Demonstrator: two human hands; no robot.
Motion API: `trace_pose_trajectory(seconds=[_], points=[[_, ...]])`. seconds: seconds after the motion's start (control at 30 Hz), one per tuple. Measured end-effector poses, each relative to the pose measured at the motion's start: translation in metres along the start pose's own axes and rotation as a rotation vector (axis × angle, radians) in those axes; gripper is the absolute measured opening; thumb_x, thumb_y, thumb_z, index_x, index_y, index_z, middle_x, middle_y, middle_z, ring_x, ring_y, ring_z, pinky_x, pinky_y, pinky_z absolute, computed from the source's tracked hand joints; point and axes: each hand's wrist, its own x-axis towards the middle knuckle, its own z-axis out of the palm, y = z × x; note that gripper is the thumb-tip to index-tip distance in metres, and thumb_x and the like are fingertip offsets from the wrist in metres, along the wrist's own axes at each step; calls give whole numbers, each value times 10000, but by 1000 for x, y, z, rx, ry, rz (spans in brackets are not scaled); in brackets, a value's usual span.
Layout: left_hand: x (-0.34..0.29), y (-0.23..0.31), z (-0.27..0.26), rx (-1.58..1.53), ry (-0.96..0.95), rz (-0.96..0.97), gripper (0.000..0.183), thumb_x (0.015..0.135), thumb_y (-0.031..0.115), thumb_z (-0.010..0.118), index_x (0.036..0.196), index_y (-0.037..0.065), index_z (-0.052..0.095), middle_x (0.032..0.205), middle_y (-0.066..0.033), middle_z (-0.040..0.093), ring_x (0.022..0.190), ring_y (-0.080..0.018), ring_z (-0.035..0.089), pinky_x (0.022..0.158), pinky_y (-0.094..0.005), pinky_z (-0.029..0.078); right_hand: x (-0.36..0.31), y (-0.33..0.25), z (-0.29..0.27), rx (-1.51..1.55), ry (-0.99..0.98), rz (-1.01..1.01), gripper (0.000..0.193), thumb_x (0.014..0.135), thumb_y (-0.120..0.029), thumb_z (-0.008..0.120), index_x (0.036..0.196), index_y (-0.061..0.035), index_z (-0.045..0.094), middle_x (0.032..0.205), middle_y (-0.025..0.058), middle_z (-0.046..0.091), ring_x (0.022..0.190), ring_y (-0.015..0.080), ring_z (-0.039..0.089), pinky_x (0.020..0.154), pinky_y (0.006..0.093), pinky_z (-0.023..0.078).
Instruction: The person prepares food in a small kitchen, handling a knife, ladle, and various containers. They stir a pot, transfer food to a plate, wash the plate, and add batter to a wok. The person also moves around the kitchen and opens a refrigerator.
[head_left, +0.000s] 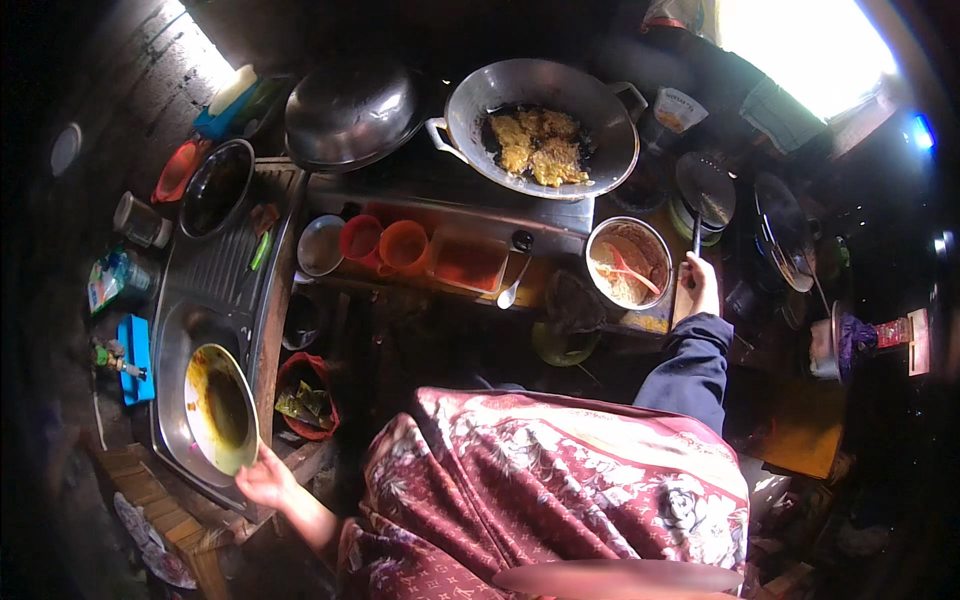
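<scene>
Over the sink [180,340] at the left, my left hand [265,480] grips the rim of a pale bowl [203,400], tilted, with yellow-brown residue inside. My right hand [698,287] is closed round the handle of a dark round skimmer [705,185], whose head lies above a pot at the right. Just left of that hand stands a metal pot [655,240] of thick beige batter with a red spoon [630,268] in it. Golden fritters [540,145] sit in dark oil in the large wok [610,110] at the back.
A dark domed lid [350,115] lies left of the wok. Along the counter stand a red cup [360,237], an orange cup [403,245], a clear tub [468,262] and a white spoon [514,285]. A red basket [306,395] sits below the sink's edge. Another pan [782,220] is far right.
</scene>
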Motion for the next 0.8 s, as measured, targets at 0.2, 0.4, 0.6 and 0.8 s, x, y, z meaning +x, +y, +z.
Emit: trace_pose_trajectory(seconds=[0.2, 0.4, 0.6, 0.8], points=[[42, -45, 31, -94, -31, -87, 425, 718, 88, 469, 1125, -28, 429, 1139, -146, 486, 1041, -280, 470, 890, -434, 392, -90, -23, 39, -71, 117, -258, 189, 826, -278, 528, 738, -116, 483, 466, -44, 347, 340, 61, 303, 320, 208, 224], [72, -95, 52, -38, -65, -167, 436, 698, 116, 514, 1093, -50, 432, 1095, -156, 512, 961, -273, 517, 768, -368, 468, -140, -84, 68, -424, -17, -461, 373, 848, -206, 500, 1199, -84, 461, 676, -31, 489, 512, 26, 387, 465, 180, 330], [116, -144, 69, -121, -124, -257, 411, 721, 108, 503, 1100, -35, 437, 1106, -151, 506, 986, -283, 507, 826, -420, 448, -69, -211, 174, -1404, 218, -1074, 303, 789, -131, 490, 1090, -105, 518, 869, 188, 576, 769, 345, 561, 661, 386, 441], [121, -141, 75, -113, -43, -248, 459, 702, 125, 507, 1118, -46, 420, 1119, -163, 495, 992, -278, 502, 807, -376, 450, -37, -343, 246, -1953, 158, -578, 277, 751, -155, 523, 1026, -127, 554, 779, 121, 562, 647, 253, 514, 554, 337, 421]])
